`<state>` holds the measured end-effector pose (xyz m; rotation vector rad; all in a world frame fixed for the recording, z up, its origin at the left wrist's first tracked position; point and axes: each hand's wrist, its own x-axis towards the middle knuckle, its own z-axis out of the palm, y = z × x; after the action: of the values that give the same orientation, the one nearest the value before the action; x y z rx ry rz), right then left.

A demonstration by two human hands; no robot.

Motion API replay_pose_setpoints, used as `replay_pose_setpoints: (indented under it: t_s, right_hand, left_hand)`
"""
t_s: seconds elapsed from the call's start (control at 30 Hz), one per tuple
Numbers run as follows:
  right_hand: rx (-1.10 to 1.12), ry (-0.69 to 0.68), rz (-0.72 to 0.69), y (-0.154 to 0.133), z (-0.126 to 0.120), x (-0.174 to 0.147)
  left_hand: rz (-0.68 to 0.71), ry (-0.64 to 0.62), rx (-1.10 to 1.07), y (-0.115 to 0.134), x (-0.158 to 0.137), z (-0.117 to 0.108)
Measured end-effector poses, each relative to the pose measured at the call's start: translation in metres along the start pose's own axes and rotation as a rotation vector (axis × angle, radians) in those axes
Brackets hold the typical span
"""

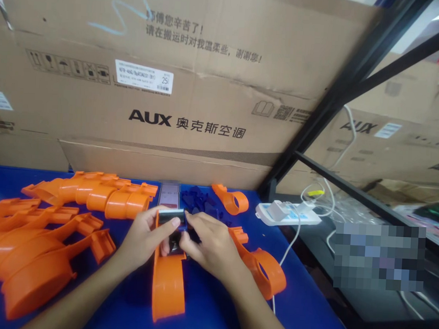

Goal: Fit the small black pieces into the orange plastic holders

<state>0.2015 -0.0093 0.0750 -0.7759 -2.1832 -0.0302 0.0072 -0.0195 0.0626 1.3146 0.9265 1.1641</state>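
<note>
An orange tape dispenser [169, 289] is held upright in front of me, its round hub pointing down towards me. My left hand [150, 237] is closed round the dispenser's head from the left, with the thumb over a dark strip that ends in a pale toothed edge. From the right, my right hand [210, 240] pinches a small dark blue plastic piece [181, 222] against the side of the head. My fingers partly hide that piece and the dark part below it. Behind my hands lies a pile of similar dark blue pieces [199, 200].
Nested orange dispensers [38, 258] lie at left, with another row [107, 198] behind. Two single dispensers [267, 275] [235, 202] lie right. A phone-like screen [170, 194], white power strip [288, 213] with cables, cartons [190, 94] and a black frame [318, 111] border the blue table [292, 315].
</note>
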Motion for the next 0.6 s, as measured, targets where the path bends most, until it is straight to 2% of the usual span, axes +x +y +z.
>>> replay_pose_setpoints:
  t_s: [0.27, 0.4, 0.5, 0.6]
  right_hand:
    - [-0.010, -0.055, -0.002, 0.003, -0.002, 0.000]
    - [0.039, -0.038, 0.038, 0.005, -0.011, 0.002]
    - [0.081, 0.120, 0.150, 0.010, -0.019, 0.002]
    - [0.016, 0.327, 0.363, 0.020, -0.024, 0.003]
  left_hand:
    - [-0.006, -0.020, -0.012, -0.006, 0.005, -0.002]
    - [-0.016, -0.043, -0.043, -0.006, 0.006, -0.006]
    - [-0.035, -0.064, -0.045, -0.003, 0.006, -0.008]
    - [-0.049, -0.040, -0.036, -0.004, 0.008, -0.006]
